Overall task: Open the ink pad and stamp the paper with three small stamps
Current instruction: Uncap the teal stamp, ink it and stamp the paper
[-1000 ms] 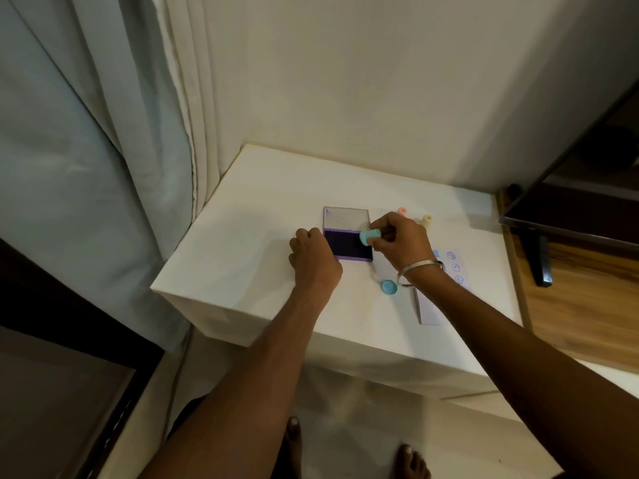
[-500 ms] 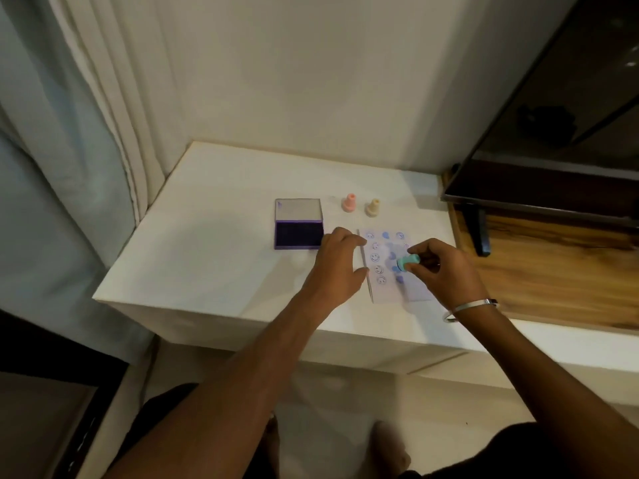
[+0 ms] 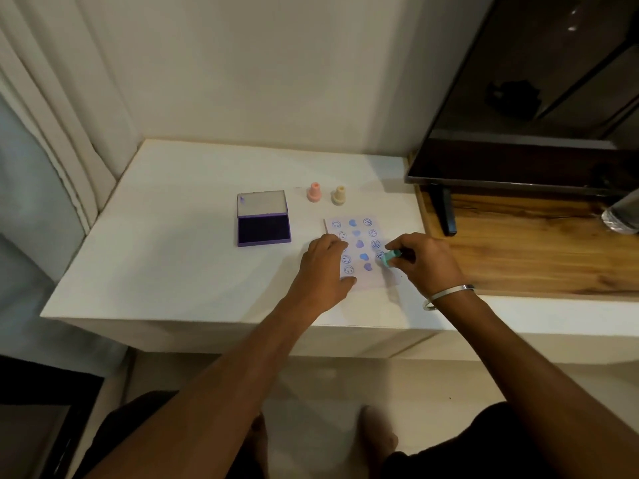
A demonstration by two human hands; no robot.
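Observation:
A purple ink pad [image 3: 264, 225] lies open on the white table [image 3: 173, 264], its lid tipped back. To its right a small paper [image 3: 359, 236] carries several blue smiley and heart prints. My left hand [image 3: 325, 267] presses flat on the paper's left side. My right hand [image 3: 425, 262] grips a teal stamp [image 3: 390, 259], tilted, with its face over the paper's right column. A pink stamp [image 3: 314, 192] and a cream stamp [image 3: 339, 196] stand upright behind the paper.
A dark TV screen [image 3: 539, 98] on a black foot [image 3: 444, 212] stands on a wooden surface [image 3: 536, 250] to the right. A clear bottle [image 3: 622, 216] is at the far right edge. Curtains [image 3: 52, 133] hang at left. The table's front edge is near my forearms.
My right hand carried the teal stamp from the ink pad over to the paper. My left hand left the ink pad and now holds the paper. The camera view swung right.

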